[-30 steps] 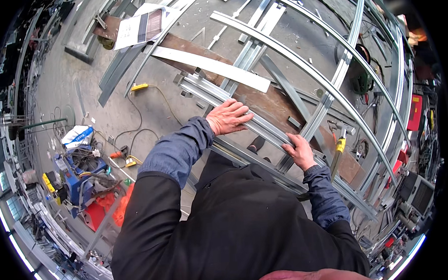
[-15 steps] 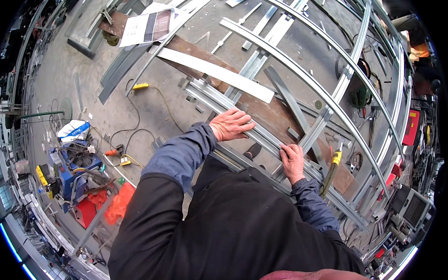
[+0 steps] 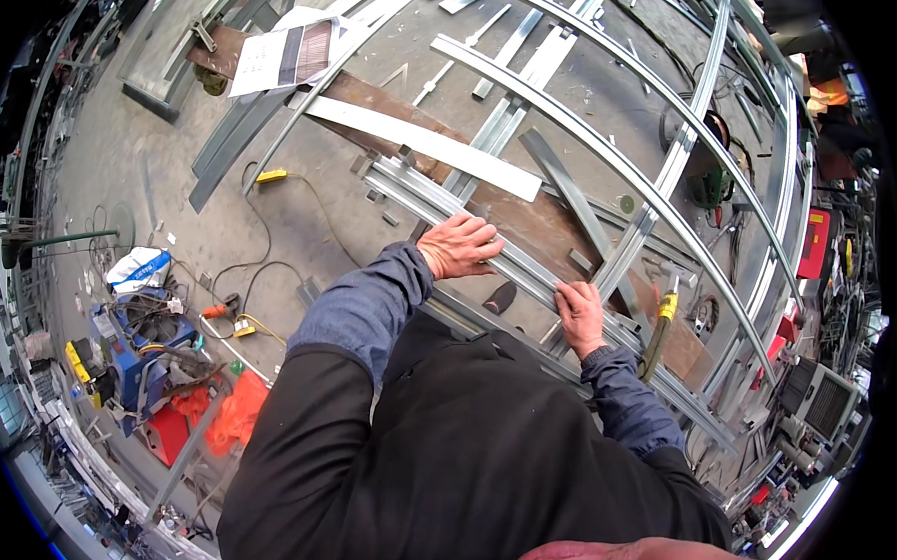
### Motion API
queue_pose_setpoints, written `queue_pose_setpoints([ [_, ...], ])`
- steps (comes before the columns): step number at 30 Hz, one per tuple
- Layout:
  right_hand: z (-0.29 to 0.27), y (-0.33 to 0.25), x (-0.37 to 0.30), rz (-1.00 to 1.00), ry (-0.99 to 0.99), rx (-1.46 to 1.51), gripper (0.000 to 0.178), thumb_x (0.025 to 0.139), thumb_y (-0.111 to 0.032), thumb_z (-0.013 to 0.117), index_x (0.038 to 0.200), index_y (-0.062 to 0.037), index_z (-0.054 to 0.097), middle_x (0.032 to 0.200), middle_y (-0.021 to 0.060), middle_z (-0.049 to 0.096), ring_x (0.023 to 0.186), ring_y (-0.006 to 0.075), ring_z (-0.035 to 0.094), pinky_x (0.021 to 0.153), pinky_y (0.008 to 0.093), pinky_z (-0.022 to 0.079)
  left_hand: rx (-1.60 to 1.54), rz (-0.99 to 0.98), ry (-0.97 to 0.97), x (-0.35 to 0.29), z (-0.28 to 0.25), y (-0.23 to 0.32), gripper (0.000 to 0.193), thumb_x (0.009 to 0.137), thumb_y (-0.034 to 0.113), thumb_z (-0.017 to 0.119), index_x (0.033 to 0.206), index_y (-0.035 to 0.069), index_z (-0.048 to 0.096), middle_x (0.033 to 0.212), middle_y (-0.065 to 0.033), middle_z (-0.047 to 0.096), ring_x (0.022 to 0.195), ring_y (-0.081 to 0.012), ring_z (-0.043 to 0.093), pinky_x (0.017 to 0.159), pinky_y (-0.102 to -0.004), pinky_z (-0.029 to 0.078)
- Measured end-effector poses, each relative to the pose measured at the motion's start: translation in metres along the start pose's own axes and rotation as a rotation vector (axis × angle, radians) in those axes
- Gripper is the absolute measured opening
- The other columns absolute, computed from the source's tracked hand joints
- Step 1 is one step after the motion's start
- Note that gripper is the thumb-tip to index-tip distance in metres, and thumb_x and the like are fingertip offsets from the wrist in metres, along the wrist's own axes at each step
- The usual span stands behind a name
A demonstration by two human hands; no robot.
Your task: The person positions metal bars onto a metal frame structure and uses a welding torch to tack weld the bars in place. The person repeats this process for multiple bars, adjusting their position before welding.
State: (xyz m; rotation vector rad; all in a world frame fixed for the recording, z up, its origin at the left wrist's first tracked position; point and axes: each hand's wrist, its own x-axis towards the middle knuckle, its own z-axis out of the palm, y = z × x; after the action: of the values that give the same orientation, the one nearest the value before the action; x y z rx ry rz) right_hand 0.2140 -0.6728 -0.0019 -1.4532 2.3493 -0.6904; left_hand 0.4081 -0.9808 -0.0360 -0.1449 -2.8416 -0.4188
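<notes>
A long silvery metal profile (image 3: 533, 276) runs slantwise in front of my body, from the middle left down to the lower right. My left hand (image 3: 460, 246) lies over it from above, its fingers bent round the far edge and the tips partly hidden. Farther along to the right, my right hand (image 3: 580, 317) grips the same profile, thumb and fingers at its near side. Just right of that hand a torch with a yellow handle (image 3: 667, 306) and a thick hose rests upright against the metal. A pale flat strip (image 3: 417, 136) lies beyond, across a rusty brown plate (image 3: 538, 226).
Curved metal rails (image 3: 602, 138) and crossing bars fill the far right. Printed sheets (image 3: 284, 62) lie at the far left. Cables, a yellow connector (image 3: 272, 176), a blue machine (image 3: 141, 343) and orange cloth (image 3: 236, 414) are on the floor at left. A grey box (image 3: 822, 401) stands at right.
The view has shifted slightly, so the surroundings sit a little further left. Both hands keep their places on the profile.
</notes>
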Motion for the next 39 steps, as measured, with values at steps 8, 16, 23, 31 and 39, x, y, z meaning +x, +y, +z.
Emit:
queue_pose_setpoints([
  [8,0.002,-0.023,-0.008,-0.045,-0.030,-0.172,0.057,0.088,-0.025,0.087,0.139,-0.0080,0.069,0.120,0.0114,0.064,0.111,0.0369,0.058,0.100,0.0473,0.049,-0.032,-0.005,0.014,-0.002,0.002,0.000,0.061,0.087,0.052,0.082,0.134,0.016,0.069,0.123,-0.0032,0.065,0.119,-0.0240,0.063,0.108,-0.0417,0.048],
  [16,0.014,-0.010,-0.023,-0.061,0.017,-0.194,0.069,0.086,-0.027,0.087,0.149,-0.0101,0.065,0.127,0.0083,0.065,0.112,0.0341,0.059,0.101,0.0467,0.050,-0.043,-0.064,-0.075,0.001,0.000,0.006,0.062,0.087,0.050,0.084,0.137,0.018,0.069,0.126,-0.0035,0.063,0.124,-0.0257,0.061,0.110,-0.0432,0.046],
  [23,0.005,-0.013,-0.019,-0.065,0.028,-0.190,0.062,0.088,-0.030,0.086,0.144,-0.0117,0.066,0.122,0.0069,0.065,0.113,0.0320,0.059,0.101,0.0454,0.050,-0.133,-0.103,-0.062,0.010,-0.020,0.026,0.057,0.082,0.028,0.090,0.134,0.018,0.068,0.126,-0.0072,0.061,0.124,-0.0311,0.059,0.109,-0.0467,0.046],
  [31,0.012,-0.006,-0.024,-0.066,0.039,-0.187,0.062,0.090,-0.034,0.084,0.144,-0.0105,0.065,0.127,0.0056,0.064,0.116,0.0303,0.059,0.103,0.0449,0.049,-0.171,-0.006,-0.005,0.018,-0.005,0.040,0.037,0.089,0.022,0.084,0.122,0.016,0.070,0.133,-0.0095,0.064,0.127,-0.0351,0.058,0.110,-0.0509,0.047],
  [39,0.021,0.002,-0.026,-0.061,0.088,-0.120,0.059,0.084,-0.031,0.085,0.136,-0.0105,0.067,0.121,0.0077,0.065,0.117,0.0319,0.060,0.104,0.0456,0.050,-0.183,-0.035,-0.025,0.010,0.004,0.041,0.035,0.084,0.008,0.083,0.119,0.011,0.077,0.137,-0.0132,0.067,0.129,-0.0394,0.061,0.109,-0.0517,0.048],
])
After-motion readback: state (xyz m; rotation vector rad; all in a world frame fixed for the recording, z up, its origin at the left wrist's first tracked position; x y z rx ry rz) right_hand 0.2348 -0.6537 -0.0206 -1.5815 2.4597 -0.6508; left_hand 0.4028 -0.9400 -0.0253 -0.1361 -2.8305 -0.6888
